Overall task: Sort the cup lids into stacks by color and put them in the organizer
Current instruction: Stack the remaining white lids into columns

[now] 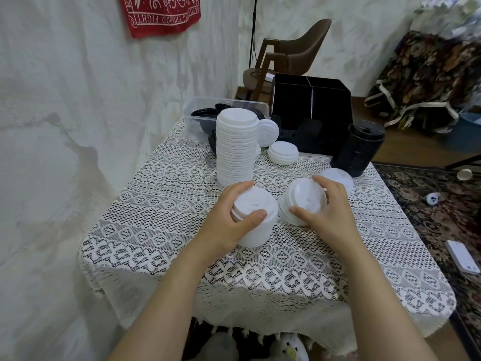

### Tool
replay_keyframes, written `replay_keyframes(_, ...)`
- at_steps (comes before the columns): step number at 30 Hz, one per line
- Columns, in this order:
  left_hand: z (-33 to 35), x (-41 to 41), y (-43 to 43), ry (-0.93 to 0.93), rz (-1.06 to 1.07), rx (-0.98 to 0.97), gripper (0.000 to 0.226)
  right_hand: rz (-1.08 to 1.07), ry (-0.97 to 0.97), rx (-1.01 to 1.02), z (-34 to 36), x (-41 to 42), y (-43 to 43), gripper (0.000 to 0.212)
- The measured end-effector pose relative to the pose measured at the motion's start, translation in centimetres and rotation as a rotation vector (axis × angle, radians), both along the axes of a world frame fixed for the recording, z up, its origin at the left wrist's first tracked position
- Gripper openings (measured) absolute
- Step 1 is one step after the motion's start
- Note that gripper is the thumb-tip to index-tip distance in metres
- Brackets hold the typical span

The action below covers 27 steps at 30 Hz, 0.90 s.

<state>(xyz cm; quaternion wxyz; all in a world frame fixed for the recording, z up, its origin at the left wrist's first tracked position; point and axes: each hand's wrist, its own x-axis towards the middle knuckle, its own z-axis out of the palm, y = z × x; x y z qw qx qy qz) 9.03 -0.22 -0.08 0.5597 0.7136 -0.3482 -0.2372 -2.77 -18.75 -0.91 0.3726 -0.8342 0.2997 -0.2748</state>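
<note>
Your left hand had its fingers curled round the left stack, your right hand likewise round the tilted right stack, which could slip and spill lids.

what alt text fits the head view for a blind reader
The left hand grips one short white lid stack and the right hand a second short stack, at a lace-covered table. Behind stand a tall white stack, a black stack and a black organizer.
</note>
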Motion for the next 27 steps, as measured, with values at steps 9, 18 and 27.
replay_keyframes(9,-0.2,0.2,0.1,0.033,-0.024,-0.021,0.063,0.024,-0.147,0.014,1.4,0.4,1.5,0.069)
replay_keyframes(18,0.0,0.1,0.3,0.102,-0.049,-0.069,0.081,0.199,-0.151,-0.008,3.0,2.1,5.3,0.074)
replay_keyframes(27,-0.4,0.7,0.3,0.117,-0.02,-0.044,0.104,0.343,-0.033,0.061,2.9,2.7,6.6,0.069)
